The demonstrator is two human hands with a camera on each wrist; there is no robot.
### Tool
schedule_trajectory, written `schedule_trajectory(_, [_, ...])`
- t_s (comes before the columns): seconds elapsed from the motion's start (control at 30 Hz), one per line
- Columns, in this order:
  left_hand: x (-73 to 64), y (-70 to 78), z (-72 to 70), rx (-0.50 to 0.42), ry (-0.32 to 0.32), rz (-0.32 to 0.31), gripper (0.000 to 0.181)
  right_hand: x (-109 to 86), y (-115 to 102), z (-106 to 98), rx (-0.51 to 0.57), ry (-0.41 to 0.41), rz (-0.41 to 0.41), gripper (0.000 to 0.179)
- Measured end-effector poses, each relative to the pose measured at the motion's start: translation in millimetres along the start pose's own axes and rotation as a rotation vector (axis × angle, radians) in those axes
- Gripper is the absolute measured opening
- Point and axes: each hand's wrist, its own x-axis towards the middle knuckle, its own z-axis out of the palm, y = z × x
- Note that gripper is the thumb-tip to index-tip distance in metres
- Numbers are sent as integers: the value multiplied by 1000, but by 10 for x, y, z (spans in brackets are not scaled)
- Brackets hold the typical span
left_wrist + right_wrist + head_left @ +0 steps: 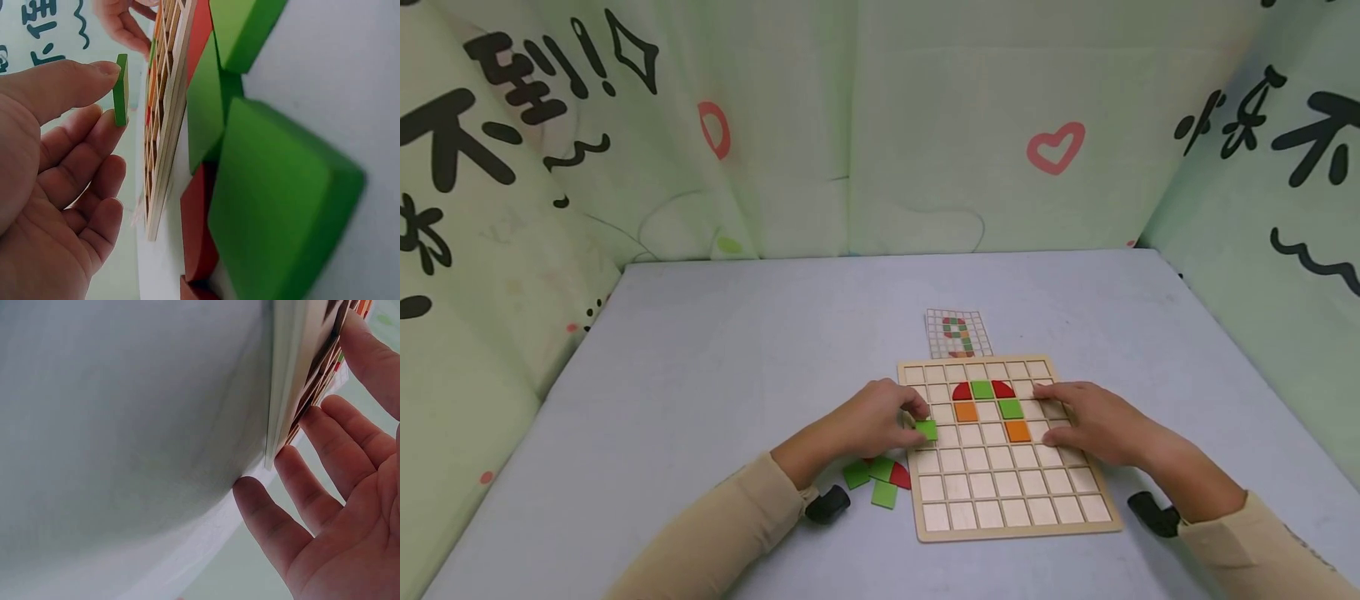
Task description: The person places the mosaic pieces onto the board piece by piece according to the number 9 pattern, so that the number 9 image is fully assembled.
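Observation:
Between thumb and index finger my left hand (874, 418) pinches a green square tile (927, 431), over the left edge of the wooden grid board (1022, 532). In the left wrist view this tile (120, 94) is seen edge-on. My right hand (1105, 422) rests at the board's right side, thumb and fingers spread over its edge. Set in the grid, a green tile (982, 389) lies between two rounded red tiles (962, 392). Below them are an orange square (966, 412), another green square (1011, 408) and a second orange square (1018, 431).
Loose green tiles (884, 494) and red pieces (899, 476) lie heaped left of the board, beside my left wrist. Behind the board is a pattern card (935, 335) with a small coloured grid. Printed curtains (925, 125) surround the white table (737, 333).

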Motion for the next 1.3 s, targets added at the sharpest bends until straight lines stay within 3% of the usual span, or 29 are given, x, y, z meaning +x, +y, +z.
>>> schedule_trajectory(0.73, [160, 194, 142, 33, 16, 169, 17, 0, -2, -7, 3, -7, 2, 69])
schedule_trajectory(1.3, [250, 256, 246, 42, 27, 147, 20, -2, -1, -12, 7, -3, -4, 69])
